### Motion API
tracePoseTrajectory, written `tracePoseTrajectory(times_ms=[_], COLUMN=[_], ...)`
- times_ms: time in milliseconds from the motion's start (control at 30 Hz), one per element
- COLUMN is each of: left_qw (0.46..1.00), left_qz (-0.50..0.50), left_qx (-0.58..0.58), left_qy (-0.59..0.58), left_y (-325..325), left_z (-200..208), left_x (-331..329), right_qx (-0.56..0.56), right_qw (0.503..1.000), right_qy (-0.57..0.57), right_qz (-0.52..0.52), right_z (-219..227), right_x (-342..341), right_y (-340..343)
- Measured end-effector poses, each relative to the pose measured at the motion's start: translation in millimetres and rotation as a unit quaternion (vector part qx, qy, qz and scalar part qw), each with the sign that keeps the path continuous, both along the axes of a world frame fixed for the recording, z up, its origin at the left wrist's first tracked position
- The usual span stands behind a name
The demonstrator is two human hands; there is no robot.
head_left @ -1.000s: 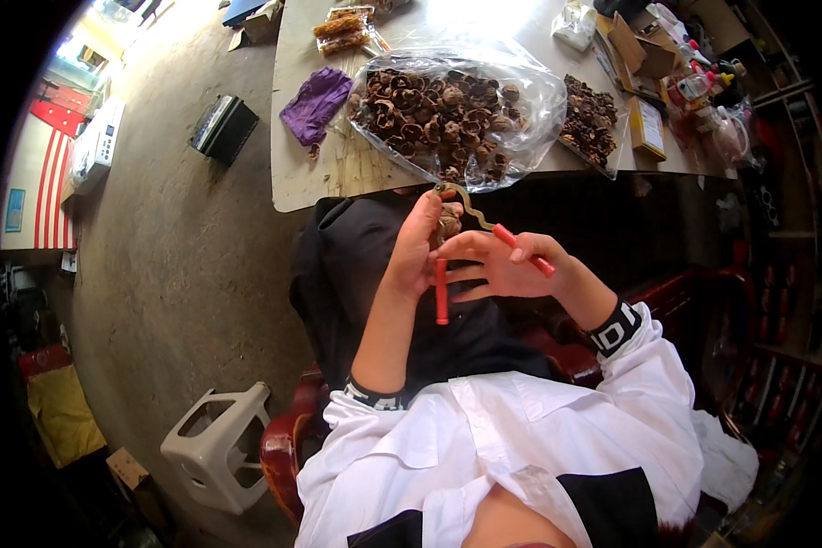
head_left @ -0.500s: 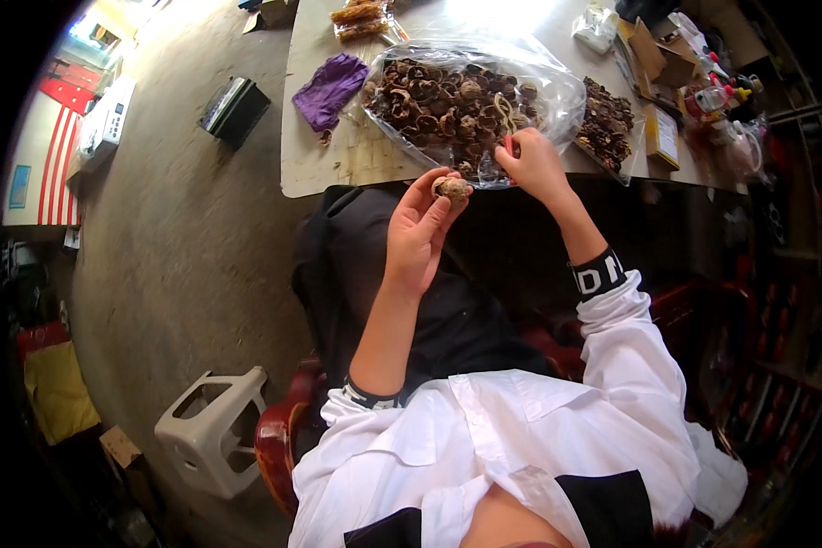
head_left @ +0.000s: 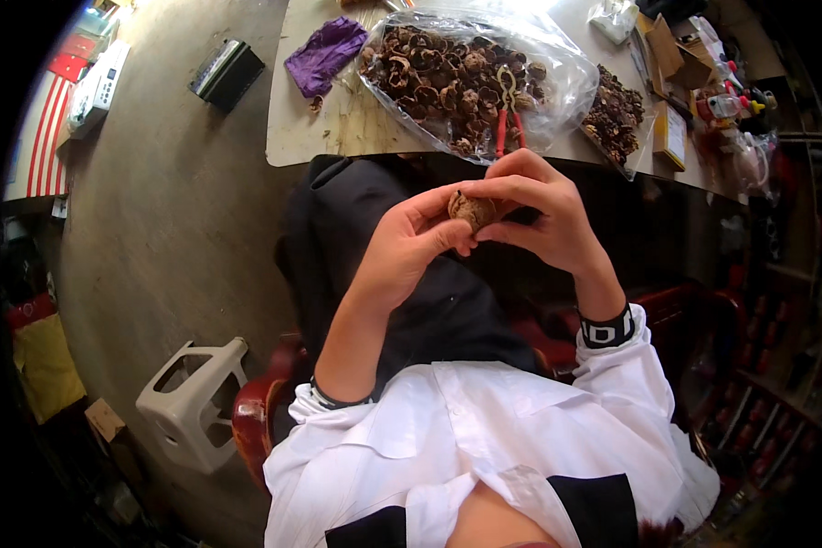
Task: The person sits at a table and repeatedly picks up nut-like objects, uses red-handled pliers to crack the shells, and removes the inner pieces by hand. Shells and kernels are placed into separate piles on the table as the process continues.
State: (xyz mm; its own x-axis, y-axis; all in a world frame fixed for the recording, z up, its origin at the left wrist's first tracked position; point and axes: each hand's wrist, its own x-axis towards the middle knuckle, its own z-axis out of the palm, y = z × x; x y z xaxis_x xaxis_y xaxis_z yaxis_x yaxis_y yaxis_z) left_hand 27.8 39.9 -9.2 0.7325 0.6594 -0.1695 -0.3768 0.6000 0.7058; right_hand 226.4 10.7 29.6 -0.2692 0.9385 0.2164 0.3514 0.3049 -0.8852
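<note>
Over my lap, just off the table's near edge, a walnut [head_left: 471, 210] sits between my two hands. My left hand [head_left: 413, 239] grips it from the left with thumb and fingers. From the right, the fingertips of my right hand [head_left: 546, 212] are closed on the same walnut; its shell looks cracked with a dark gap. A nutcracker [head_left: 506, 114] with red handles lies on the clear plastic bag [head_left: 566, 91], its handles toward me. The bag spreads under a heap of broken walnut shells [head_left: 447, 82].
A purple cloth or bag [head_left: 324, 55] lies left of the shells on the table [head_left: 292, 128]. Right of them is a pile of walnut pieces [head_left: 614, 114], then a yellow box [head_left: 671, 137] and bottles [head_left: 721, 105]. A white stool [head_left: 192, 402] and a dark box [head_left: 226, 75] stand on the floor.
My right hand has let go of the red-handled nutcracker, leaving it on the bag, and has come back to the walnut. The left hand still holds the walnut.
</note>
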Motion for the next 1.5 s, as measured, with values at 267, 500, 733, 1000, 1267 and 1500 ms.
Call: tracePoseTrajectory(times_ms=[267, 500, 733, 1000, 1267, 1500], left_qw=[0.997, 0.996, 0.995, 0.995, 1.0, 0.978], left_qz=[-0.07, -0.083, -0.1, -0.087, -0.006, 0.098], left_qx=[-0.006, 0.02, -0.019, -0.049, 0.02, 0.145], left_qy=[0.025, 0.04, 0.018, -0.008, 0.011, 0.11], left_y=[-14.2, -20.9, -19.3, -16.8, -12.3, -12.3], left_z=[33.7, 43.6, 49.5, 40.6, 32.9, 18.9], left_x=[-9.2, -10.2, -11.6, -8.1, -0.6, -5.7], right_qx=[0.01, 0.054, -0.03, -0.21, -0.136, -0.132], right_qw=[0.999, 0.998, 0.997, 0.869, 0.913, 0.941], right_qy=[0.035, -0.04, 0.061, 0.449, 0.311, 0.266], right_qz=[0.023, 0.007, 0.026, 0.007, -0.227, -0.16], right_z=[20.3, 36.0, 44.7, 5.9, -26.7, -34.4], right_x=[6.7, 0.2, -0.1, 4.4, 24.5, -7.6], right_y=[-19.4, -29.7, -32.0, -32.0, 18.5, 17.1])
